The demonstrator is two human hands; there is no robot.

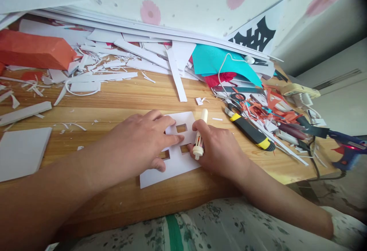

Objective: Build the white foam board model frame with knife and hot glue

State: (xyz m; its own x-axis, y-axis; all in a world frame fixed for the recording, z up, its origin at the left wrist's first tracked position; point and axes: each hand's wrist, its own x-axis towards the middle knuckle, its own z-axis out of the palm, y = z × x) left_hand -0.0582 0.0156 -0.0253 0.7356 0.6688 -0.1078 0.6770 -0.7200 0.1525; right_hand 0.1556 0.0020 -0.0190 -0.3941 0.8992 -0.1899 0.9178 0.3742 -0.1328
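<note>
A white board [169,176] with several rectangular cut-out openings lies on the wooden table in front of me. My left hand [146,140] rests on it with the fingers spread, the fingertips around the openings and the thumb near the lower left one. In my right hand [216,145] is a cream pen-like tool [198,144] with a slotted barrel; its smooth end points away from me. Its exact kind cannot be made out. The fingers of that hand curl round it at the right edge of the board, and some of them are hidden.
A yellow and black utility knife [252,131] lies to the right, near scissors [235,107] and paper scraps. A hot glue gun [348,151] is at the far right edge. White offcuts [111,61] and an orange paper form [34,50] lie at the back left; a white square [23,153] is nearer.
</note>
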